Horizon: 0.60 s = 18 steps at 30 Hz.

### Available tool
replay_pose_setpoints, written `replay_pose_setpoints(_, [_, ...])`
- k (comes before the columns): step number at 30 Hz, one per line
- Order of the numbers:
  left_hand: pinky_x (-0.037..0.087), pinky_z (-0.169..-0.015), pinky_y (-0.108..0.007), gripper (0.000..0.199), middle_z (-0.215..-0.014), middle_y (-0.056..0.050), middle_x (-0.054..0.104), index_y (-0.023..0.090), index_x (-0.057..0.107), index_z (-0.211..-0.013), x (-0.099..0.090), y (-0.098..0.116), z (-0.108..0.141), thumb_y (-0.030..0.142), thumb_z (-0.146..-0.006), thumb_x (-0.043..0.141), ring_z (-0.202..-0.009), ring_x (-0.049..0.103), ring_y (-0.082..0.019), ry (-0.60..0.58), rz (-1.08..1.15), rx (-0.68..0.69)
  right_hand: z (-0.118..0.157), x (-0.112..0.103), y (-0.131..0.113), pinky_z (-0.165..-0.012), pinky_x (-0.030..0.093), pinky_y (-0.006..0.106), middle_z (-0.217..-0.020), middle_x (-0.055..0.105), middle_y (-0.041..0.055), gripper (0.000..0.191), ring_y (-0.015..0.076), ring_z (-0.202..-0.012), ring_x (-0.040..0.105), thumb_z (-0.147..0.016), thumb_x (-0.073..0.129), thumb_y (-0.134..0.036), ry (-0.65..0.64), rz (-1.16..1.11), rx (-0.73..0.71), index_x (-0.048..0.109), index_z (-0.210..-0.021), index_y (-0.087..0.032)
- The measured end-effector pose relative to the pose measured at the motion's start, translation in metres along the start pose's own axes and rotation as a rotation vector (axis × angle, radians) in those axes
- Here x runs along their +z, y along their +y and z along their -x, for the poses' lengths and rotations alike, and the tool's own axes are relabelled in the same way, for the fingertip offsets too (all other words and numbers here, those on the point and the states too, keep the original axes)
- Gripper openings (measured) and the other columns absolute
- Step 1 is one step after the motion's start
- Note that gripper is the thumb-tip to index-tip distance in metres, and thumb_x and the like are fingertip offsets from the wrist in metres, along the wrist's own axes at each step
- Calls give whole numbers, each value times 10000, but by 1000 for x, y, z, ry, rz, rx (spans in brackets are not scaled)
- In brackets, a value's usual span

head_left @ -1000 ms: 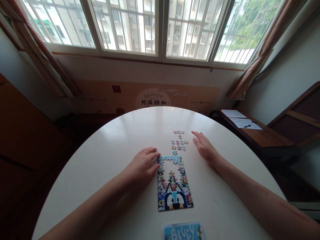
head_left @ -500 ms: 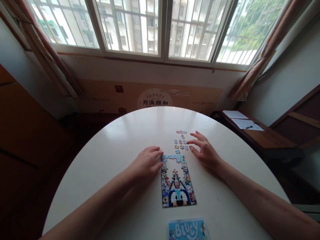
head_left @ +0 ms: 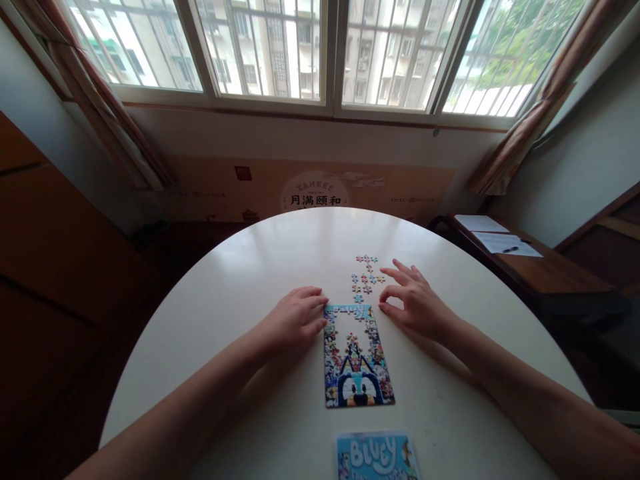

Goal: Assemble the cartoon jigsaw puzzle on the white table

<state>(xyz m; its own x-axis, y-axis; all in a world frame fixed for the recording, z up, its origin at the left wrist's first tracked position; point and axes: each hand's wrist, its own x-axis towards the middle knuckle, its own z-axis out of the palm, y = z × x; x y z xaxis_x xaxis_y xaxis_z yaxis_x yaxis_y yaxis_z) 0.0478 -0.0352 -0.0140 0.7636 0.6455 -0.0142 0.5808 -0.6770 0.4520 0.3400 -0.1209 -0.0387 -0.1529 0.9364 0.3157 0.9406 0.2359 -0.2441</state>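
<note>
A partly filled jigsaw puzzle (head_left: 359, 385) with a blue dog face lies on the white round table (head_left: 200, 313); a pale gap shows in its upper middle. Beyond its top edge are several loose puzzle pieces (head_left: 367, 280) in small rows. My left hand (head_left: 299, 317) rests flat at the puzzle's upper left edge, fingertips touching it, fingers spread loosely. Right of the loose pieces, my right hand (head_left: 413, 298) has thumb and index finger pinched together, the other fingers raised; whatever is between the fingertips is too small to make out.
A blue Bluey box (head_left: 377, 457) lies near the front edge, below the puzzle. To the right stands a brown wooden table (head_left: 560, 270) with papers (head_left: 507, 244) and a pen. Behind the round table is a barred window.
My right hand has closed thumb and index finger together and drawn slightly back from the loose pieces. One piece near it is gone from the lower row. The view has shifted slightly.
</note>
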Motion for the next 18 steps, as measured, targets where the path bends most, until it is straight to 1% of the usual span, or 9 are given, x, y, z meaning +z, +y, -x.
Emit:
replay_pose_setpoints(2, [399,-1151,-505,446,-1473,-135,542,172,634,-1320,0,-1,0,368,-926,561,-1391,453,-312,-7,-1,2,2,-5,-1,-1187,184,696,-1494,533,64,113,371,-1519,256,-886,667,-334,-19,21,-14,714,-832,-247])
replay_pose_setpoints(4, [392,-1158,-495,451,-1478,-135,536,168,631,-1328,0,-1,0,366,-929,557,-1397,444,-306,-11,-6,5,3,-8,-2,-1181,187,701,-1488,541,85,99,387,-1510,271,-875,683,-341,-37,52,7,707,-880,-245])
replay_pose_setpoints(7, [391,-1160,-496,448,-1480,-130,535,175,630,-1332,0,-1,0,361,-931,563,-1400,440,-303,-15,-10,6,5,-10,-6,-1167,210,711,-1467,561,117,164,407,-1495,300,-864,699,-367,-70,65,67,701,-971,-242])
replay_pose_setpoints(9, [396,-1157,-497,450,-1481,-132,533,171,627,-1338,-1,0,0,357,-933,564,-1401,439,-303,-21,-9,-2,6,-10,-9,-1163,216,718,-1466,561,128,194,415,-1490,306,-867,696,-382,-83,71,102,705,-997,-238])
replay_pose_setpoints(11, [403,-1152,-501,453,-1482,-131,532,170,624,-1342,-2,1,0,358,-934,564,-1399,442,-305,-23,-4,-10,6,-10,-12,-1157,217,730,-1451,573,135,196,427,-1481,319,-869,693,-386,-91,83,134,711,-989,-231])
replay_pose_setpoints(14, [416,-1139,-513,439,-1475,-120,544,191,628,-1332,-3,2,2,363,-933,566,-1385,457,-307,-3,6,-3,5,-9,-13,-1133,256,744,-1363,638,128,165,440,-1445,376,-872,686,-372,-96,61,168,711,-948,-229])
replay_pose_setpoints(16, [419,-1136,-516,428,-1468,-118,552,197,632,-1322,-3,2,2,363,-933,564,-1376,467,-309,6,8,9,4,-8,-13,-1124,282,740,-1320,664,109,125,432,-1424,410,-884,669,-349,-88,36,169,713,-920,-237])
replay_pose_setpoints(18, [416,-1139,-512,424,-1461,-122,558,192,636,-1314,-3,1,2,360,-931,565,-1372,472,-310,4,2,16,3,-7,-12,-1126,303,721,-1318,667,89,94,414,-1418,424,-895,648,-306,-84,28,154,720,-899,-245])
